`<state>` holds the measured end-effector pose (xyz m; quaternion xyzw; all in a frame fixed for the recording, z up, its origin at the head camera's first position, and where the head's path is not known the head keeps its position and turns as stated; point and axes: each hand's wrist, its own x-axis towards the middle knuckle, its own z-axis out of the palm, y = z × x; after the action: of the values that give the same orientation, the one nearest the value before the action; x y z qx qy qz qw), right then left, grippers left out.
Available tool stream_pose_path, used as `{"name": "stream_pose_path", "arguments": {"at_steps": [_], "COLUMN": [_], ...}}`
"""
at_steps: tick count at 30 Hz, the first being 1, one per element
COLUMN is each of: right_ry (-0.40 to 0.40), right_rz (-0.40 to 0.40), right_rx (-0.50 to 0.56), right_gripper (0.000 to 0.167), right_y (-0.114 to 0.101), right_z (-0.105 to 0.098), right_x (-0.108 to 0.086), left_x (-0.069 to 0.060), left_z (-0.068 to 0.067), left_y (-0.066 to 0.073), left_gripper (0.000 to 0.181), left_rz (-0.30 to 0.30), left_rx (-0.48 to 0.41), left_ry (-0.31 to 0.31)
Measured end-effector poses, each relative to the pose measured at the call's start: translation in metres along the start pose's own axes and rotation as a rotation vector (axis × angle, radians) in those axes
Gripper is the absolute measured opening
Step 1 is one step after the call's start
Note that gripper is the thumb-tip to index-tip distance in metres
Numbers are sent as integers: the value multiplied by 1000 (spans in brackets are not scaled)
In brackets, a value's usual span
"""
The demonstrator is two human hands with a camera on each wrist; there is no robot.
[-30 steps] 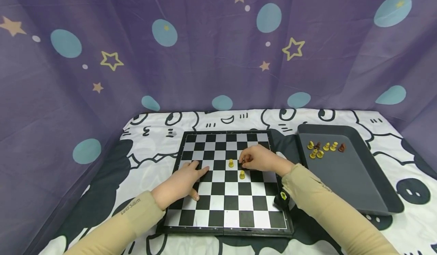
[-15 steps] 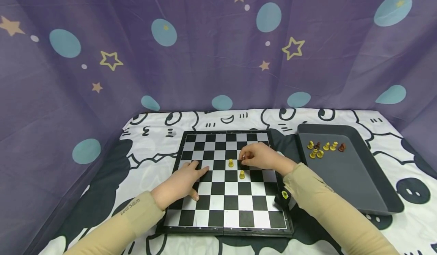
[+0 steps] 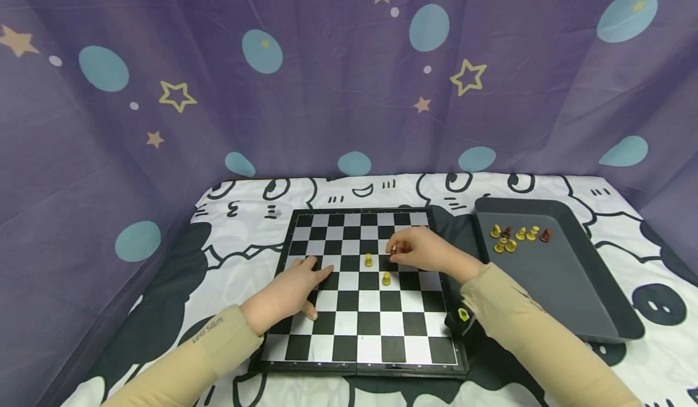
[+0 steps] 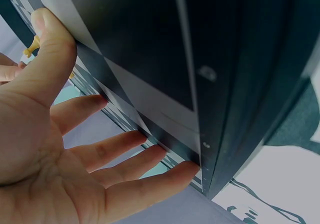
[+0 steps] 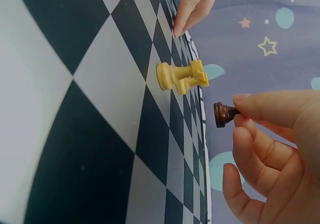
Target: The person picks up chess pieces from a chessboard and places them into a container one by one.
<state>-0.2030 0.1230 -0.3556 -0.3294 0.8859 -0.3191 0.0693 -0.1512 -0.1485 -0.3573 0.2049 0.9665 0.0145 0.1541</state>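
Observation:
On the left part of the chessboard (image 3: pixel 369 322) rests my left hand (image 3: pixel 286 292), fingers spread, fingertips touching the squares and nothing held. Thumb and fingertips of my right hand (image 3: pixel 420 249) pinch a dark brown chess piece (image 5: pixel 226 114) by its upper part; the fingers hide its top, so its kind does not show. Its round base hangs above the board, apart from the surface, in the right wrist view. Two yellow rooks stand upright close by: one rook (image 3: pixel 368 260) to the left of my right hand, the other rook (image 3: pixel 386 278) nearer to me.
To the right of the board stands a dark grey tray (image 3: pixel 567 292) with several yellow pieces (image 3: pixel 521 234) and two brown pieces (image 3: pixel 546 235) near its far end. A patterned cloth (image 3: pixel 662 261) lies under everything, and a purple curtain (image 3: pixel 349 92) hangs behind.
My right hand has shifted slightly to the right, carrying the brown chess piece with it. The left hand and both yellow rooks have stayed in place.

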Motion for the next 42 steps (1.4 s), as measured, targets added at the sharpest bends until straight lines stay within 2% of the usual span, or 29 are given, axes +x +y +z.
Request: {"name": "stream_pose_path", "arguments": {"at_steps": [4,9,16,20,27,42], "right_ry": [6,12,30,52,87,183], "right_rz": [-6,26,36,45,119,158], "right_rx": [18,48,33,18,31,-53], "right_gripper": [11,14,14,15,16,16], "right_y": [1,1,3,5,10,20], "right_z": [-2,-7,-16,-24,-40,-75], "right_x": [-5,-12,-24,-30,-42,-66], "left_x": [-1,-3,-4,-4,-3,-4], "left_z": [-1,-2,-1,-2,-2,-2], "left_y": [1,2,2,2,1,2], "left_gripper": [93,93,92,93,93,93], "left_rz": [-4,10,17,11,9,7], "left_rx": [-4,-14,-26,-26,-30,-25], "left_ry": [0,12,12,6,4,0]}}
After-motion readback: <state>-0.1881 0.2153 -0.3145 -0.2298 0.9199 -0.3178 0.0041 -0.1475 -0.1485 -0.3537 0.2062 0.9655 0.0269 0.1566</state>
